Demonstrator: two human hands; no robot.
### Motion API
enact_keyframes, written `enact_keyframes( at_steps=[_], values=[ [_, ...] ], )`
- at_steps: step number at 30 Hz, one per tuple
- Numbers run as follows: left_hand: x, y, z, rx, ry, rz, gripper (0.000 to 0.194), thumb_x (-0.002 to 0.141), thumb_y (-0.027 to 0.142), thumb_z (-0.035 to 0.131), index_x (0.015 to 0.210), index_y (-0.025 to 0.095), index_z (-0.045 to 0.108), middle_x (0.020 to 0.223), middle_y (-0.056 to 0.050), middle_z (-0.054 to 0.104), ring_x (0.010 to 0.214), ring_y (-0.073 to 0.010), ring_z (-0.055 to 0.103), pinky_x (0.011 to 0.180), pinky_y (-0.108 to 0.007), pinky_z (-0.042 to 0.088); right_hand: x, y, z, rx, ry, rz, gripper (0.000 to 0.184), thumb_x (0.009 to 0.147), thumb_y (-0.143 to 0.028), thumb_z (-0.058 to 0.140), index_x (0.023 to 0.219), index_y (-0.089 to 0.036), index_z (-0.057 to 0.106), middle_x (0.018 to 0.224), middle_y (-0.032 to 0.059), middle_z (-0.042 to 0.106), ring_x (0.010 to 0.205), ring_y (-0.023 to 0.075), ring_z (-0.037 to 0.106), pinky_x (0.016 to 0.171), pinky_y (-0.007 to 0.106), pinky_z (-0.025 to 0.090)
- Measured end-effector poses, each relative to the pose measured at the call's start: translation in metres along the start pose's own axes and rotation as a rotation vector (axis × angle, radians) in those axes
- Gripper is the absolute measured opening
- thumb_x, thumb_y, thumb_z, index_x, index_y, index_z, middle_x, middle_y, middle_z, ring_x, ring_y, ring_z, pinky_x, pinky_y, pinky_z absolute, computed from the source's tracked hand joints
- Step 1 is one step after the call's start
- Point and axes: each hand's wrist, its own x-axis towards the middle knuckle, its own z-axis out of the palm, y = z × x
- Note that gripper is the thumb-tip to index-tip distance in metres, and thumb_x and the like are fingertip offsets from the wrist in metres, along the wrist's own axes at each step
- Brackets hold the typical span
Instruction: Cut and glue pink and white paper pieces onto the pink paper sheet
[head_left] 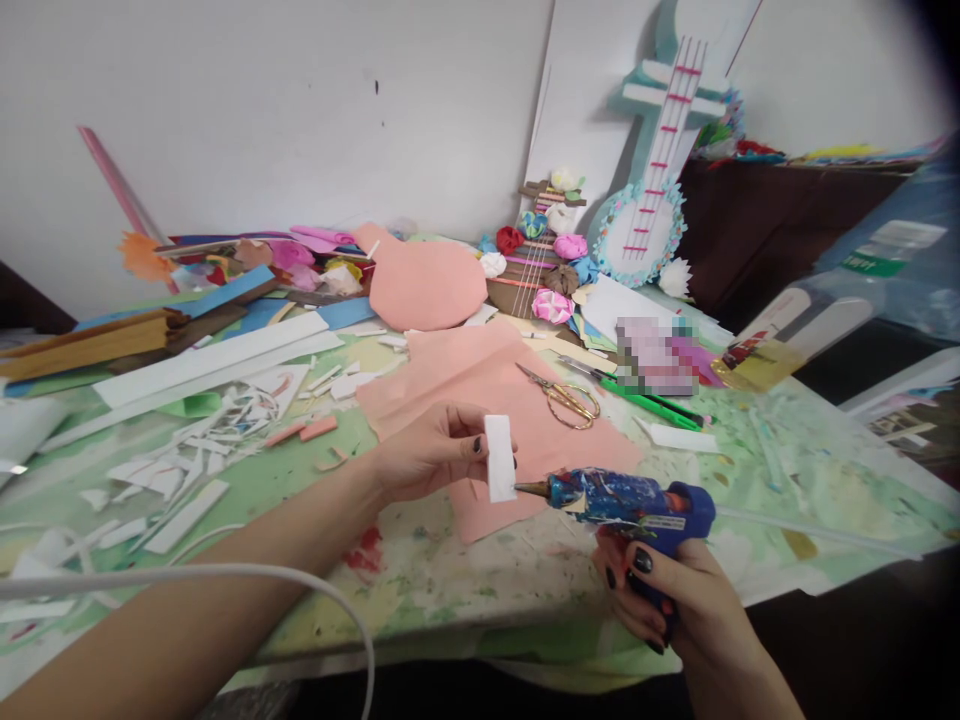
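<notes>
My left hand (431,450) pinches a small white rectangular foam piece (499,460) upright between thumb and fingers. In my right hand (667,590) is a blue hot glue gun (615,500), stained with dried glue, its grip wrapped by my fingers. The metal nozzle points left and meets the lower right edge of the white piece. A clear glue stick (810,530) sticks out of the gun's back. Beneath my hands lies a sheet of salmon-pink paper (465,375). On it, just beyond the gun, rest gold-handled scissors (570,400).
Green cutters (660,405) lie right of the scissors. White scraps (195,440) and long strips cover the left. A pink pear-shaped cutout (427,285), a flower-covered model instrument (536,260) and a taller one (652,190) stand behind. A plastic bottle (840,300) is at right. A white cord (300,575) crosses my left forearm.
</notes>
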Motion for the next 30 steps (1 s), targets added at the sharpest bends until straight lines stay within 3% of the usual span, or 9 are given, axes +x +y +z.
enact_keyframes(
  at_steps=[14,21,30],
  values=[
    [-0.0005,-0.0021,0.0016,0.004,-0.009,-0.068,0.029,0.064,0.029,0.083,0.081,0.008,0.072,0.076,-0.006,0.069,0.069,-0.0131,0.064,0.065,-0.023,0.05,0.005,-0.0031,0.0038,0.05,-0.025,-0.013,0.036,0.067,-0.043,0.078,0.065,-0.013,0.06,0.05,-0.0057,0.044,0.036,-0.0012,0.025,0.035,0.015,0.023],
    [-0.0005,-0.0002,0.0019,-0.03,-0.028,-0.008,0.025,0.068,0.03,0.08,0.081,0.009,0.073,0.074,-0.006,0.069,0.068,-0.012,0.065,0.064,-0.02,0.05,-0.0007,-0.0011,0.0034,0.009,-0.016,0.008,0.038,0.065,-0.045,0.079,0.065,-0.012,0.059,0.053,-0.0045,0.046,0.036,-0.0008,0.027,0.036,0.016,0.022],
    [-0.0002,-0.0019,0.0023,-0.006,-0.025,-0.044,0.026,0.067,0.028,0.081,0.083,0.009,0.072,0.078,-0.006,0.071,0.071,-0.0135,0.066,0.069,-0.023,0.052,0.0062,-0.0013,0.003,0.04,-0.039,-0.042,0.035,0.071,-0.04,0.075,0.061,-0.013,0.056,0.048,-0.0062,0.042,0.036,-0.0001,0.027,0.035,0.015,0.022]
  ],
)
